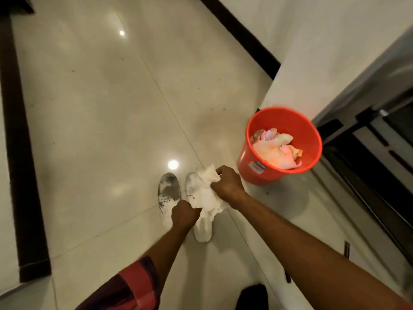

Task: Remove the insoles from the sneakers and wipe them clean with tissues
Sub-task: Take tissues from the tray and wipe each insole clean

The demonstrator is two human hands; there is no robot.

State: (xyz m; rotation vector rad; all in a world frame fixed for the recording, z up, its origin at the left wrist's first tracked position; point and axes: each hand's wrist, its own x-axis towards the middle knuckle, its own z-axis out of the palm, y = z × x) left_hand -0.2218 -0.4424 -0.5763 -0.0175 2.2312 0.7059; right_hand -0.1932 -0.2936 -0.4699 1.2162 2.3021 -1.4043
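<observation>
Two white insoles lie side by side on the pale tiled floor. The left insole (168, 192) carries dark grey dirt patches. The right insole (202, 231) is mostly covered by a crumpled white tissue (204, 194); only its toe and heel show. My right hand (228, 186) pinches the tissue's upper end. My left hand (184, 214) is closed on its lower end, over the gap between the insoles. No sneakers are in view.
An orange bucket (248, 168) holding crumpled pinkish-white wads stands just right of my hands, against a white wall corner (297, 70). A dark-framed door or cabinet (368, 153) runs along the right. Dark floor strips border the left and far side.
</observation>
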